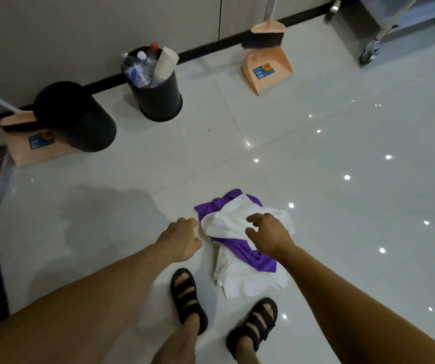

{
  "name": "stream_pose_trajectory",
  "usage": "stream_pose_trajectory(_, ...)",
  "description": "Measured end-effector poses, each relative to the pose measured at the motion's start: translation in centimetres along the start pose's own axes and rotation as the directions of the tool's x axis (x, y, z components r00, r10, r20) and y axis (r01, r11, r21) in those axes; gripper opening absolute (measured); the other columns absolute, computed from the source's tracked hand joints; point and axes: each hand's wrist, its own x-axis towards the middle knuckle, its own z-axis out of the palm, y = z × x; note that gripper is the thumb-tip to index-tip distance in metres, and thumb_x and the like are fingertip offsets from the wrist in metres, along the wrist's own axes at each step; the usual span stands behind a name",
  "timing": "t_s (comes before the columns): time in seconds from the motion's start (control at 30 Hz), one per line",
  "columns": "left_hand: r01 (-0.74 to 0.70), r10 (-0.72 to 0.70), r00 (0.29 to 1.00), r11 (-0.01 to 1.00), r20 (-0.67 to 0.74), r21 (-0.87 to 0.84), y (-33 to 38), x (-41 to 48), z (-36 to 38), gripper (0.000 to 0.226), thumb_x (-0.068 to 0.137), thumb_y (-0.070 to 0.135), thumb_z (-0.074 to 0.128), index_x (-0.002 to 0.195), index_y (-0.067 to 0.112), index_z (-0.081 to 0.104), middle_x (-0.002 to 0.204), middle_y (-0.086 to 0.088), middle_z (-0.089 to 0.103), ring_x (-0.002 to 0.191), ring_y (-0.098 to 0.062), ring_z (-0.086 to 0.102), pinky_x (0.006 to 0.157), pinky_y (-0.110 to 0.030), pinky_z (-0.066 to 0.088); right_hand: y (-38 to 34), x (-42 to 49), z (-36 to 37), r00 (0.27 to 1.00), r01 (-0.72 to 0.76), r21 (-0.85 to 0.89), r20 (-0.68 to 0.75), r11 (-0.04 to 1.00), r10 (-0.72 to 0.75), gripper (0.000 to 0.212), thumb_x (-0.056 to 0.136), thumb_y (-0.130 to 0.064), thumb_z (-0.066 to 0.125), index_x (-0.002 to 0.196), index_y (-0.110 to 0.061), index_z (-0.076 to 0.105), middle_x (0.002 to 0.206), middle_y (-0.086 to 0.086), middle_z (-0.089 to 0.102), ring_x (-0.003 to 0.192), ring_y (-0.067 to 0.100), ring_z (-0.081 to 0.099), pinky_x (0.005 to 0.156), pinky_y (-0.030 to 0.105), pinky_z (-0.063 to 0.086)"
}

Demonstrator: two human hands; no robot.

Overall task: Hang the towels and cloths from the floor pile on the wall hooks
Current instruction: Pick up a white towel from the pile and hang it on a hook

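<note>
A small pile of cloths lies on the glossy white floor just ahead of my feet: a white cloth (227, 222) bunched on top and a purple cloth (258, 258) under it. My left hand (182, 239) is at the pile's left edge, fingers curled, touching the white cloth's rim. My right hand (267, 236) hovers over the pile's right side with fingers spread and nothing in them. No wall hooks are in view.
Two black bins stand by the wall: one (158, 95) full of bottles and cups, one (79, 119) at the left. Peach dustpans with brooms (266, 69) (32, 145) lean near the wall. A metal cart (395, 24) is at the top right. My sandalled feet (188, 298) stand below the pile.
</note>
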Motion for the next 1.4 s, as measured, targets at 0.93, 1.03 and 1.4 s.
stream_pose_trajectory(0.93,0.007,-0.021,0.997,0.984,-0.078,-0.177,1.3,26.4,17.1,0.053,0.090,0.027,0.056,0.140,0.016,0.041,0.143,-0.004,0.044,0.122,-0.024,0.049,0.091,-0.030,0.039,14.6,26.0,14.8,0.981,-0.104,0.154,-0.147,0.982,0.127,0.027,0.086,-0.025,0.052,0.099,-0.005,0.065,0.089,0.008,0.069,0.083,0.026,0.065,0.075,0.037,0.055)
stream_pose_trajectory(1.03,-0.006,-0.003,0.999,0.980,-0.047,-0.199,2.5,22.2,14.2,0.058,0.087,0.029,0.061,0.140,0.017,0.039,0.142,-0.004,0.043,0.121,-0.024,0.049,0.091,-0.030,0.040,12.0,21.1,11.2,0.977,0.041,0.190,-0.214,0.981,0.001,0.024,0.087,-0.026,0.048,0.072,-0.007,0.053,0.069,0.008,0.058,0.069,0.026,0.057,0.067,0.037,0.048)
stream_pose_trajectory(1.4,-0.411,0.397,0.912,0.879,-0.106,-0.243,11.3,0.9,-5.3,0.087,0.068,0.027,0.078,0.143,0.033,0.033,0.137,0.000,0.043,0.118,-0.019,0.051,0.097,-0.037,0.045,-2.8,-1.4,-9.1,0.949,0.295,0.521,-0.260,0.801,-0.181,0.018,0.098,-0.014,0.043,0.101,-0.005,0.057,0.094,0.003,0.058,0.083,0.015,0.053,0.073,0.029,0.044)
